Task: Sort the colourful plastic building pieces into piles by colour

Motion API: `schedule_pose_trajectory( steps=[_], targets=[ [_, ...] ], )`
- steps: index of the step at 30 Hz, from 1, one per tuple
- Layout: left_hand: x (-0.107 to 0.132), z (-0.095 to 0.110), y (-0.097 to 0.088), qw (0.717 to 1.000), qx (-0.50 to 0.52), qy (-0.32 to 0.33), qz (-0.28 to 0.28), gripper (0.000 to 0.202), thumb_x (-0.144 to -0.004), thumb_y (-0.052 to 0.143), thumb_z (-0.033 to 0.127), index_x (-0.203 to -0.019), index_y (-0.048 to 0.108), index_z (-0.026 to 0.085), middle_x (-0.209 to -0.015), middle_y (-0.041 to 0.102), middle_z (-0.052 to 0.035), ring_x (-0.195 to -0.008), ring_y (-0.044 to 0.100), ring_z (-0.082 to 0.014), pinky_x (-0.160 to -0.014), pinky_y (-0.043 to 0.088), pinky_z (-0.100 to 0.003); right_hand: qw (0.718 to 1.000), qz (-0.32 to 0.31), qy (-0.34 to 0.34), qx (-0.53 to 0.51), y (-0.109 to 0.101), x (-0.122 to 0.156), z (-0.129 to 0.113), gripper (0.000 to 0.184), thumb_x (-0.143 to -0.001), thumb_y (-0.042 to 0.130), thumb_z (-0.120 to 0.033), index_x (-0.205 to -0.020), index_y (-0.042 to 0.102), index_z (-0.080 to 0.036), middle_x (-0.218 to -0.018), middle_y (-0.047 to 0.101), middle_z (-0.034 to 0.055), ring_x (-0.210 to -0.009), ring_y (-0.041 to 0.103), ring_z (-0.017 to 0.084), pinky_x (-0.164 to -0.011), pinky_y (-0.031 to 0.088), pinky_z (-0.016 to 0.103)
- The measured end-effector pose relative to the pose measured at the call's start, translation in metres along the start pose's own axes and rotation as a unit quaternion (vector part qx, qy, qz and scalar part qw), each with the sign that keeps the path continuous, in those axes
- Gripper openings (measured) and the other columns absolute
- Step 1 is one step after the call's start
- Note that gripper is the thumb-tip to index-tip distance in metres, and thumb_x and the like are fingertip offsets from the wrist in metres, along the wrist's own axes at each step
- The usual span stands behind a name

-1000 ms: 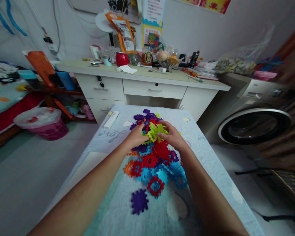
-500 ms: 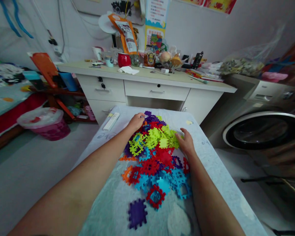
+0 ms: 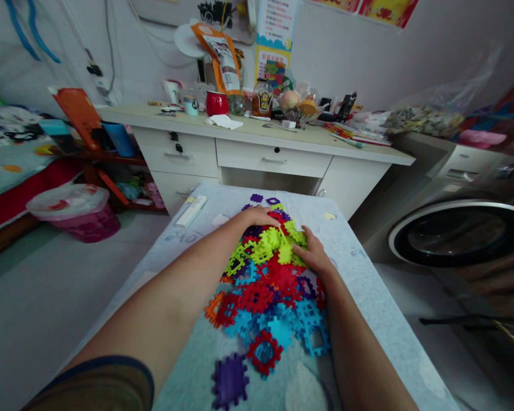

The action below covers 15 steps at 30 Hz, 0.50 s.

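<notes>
A heap of interlocking plastic building squares lies on the cloth-covered table, with notched edges in several colours. My left hand (image 3: 259, 217) reaches over the far left of the heap, fingers stretched out by the yellow-green squares (image 3: 263, 246). At the heap's right side my right hand (image 3: 313, 252) has its thumb and fingers apart, touching the yellow-green squares' edge. Red squares (image 3: 257, 295) and light-blue squares (image 3: 280, 331) spread nearer to me. A solid purple square (image 3: 230, 381) lies alone in front. Behind the heap are two small purple squares (image 3: 256, 198).
The table (image 3: 368, 319) has a white box (image 3: 191, 212) at its far left. Behind stands a white desk (image 3: 154, 123) with jars, cups and a red pot (image 3: 217, 103). A washing machine (image 3: 454, 211) is at right, a pink bin (image 3: 79, 214) at left.
My left hand has moved right and nearer, over the heap toward the yellow-green squares. My right hand has shifted slightly left into them. The view has shifted slightly.
</notes>
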State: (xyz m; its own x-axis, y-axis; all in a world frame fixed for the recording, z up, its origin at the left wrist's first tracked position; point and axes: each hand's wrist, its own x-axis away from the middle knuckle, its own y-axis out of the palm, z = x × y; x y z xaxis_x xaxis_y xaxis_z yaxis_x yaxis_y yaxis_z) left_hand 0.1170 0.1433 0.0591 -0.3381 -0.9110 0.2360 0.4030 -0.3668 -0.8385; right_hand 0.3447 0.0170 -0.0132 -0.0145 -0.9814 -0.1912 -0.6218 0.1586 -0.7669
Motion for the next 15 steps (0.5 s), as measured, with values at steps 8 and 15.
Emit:
schedule_pose_trajectory(
  steps=[8,15],
  targets=[
    [0.039,0.0,-0.003,0.989,0.028,0.144,-0.008,0.061,-0.059,0.07,0.042,-0.115,0.066,0.019,-0.115,0.069,-0.0081,-0.108,0.061,-0.0298,-0.092,0.047,-0.034,0.997,-0.018,0.01,-0.074,-0.006,-0.001,-0.007,0.079,-0.072,0.069,-0.038,-0.144,0.041,-0.022,-0.122,0.064,0.0107,-0.111,0.06,0.028,-0.103,0.041,0.049],
    [0.086,0.017,0.003,0.963,0.059,0.263,-0.021,0.048,-0.065,0.06,0.024,-0.112,0.063,0.021,-0.103,0.07,-0.0024,-0.093,0.063,-0.021,-0.085,0.048,-0.029,0.979,0.013,-0.024,-0.203,-0.013,-0.003,-0.023,0.059,-0.075,0.065,-0.041,-0.129,0.057,-0.02,-0.122,0.067,0.0084,-0.113,0.059,0.027,-0.104,0.043,0.047]
  ],
)
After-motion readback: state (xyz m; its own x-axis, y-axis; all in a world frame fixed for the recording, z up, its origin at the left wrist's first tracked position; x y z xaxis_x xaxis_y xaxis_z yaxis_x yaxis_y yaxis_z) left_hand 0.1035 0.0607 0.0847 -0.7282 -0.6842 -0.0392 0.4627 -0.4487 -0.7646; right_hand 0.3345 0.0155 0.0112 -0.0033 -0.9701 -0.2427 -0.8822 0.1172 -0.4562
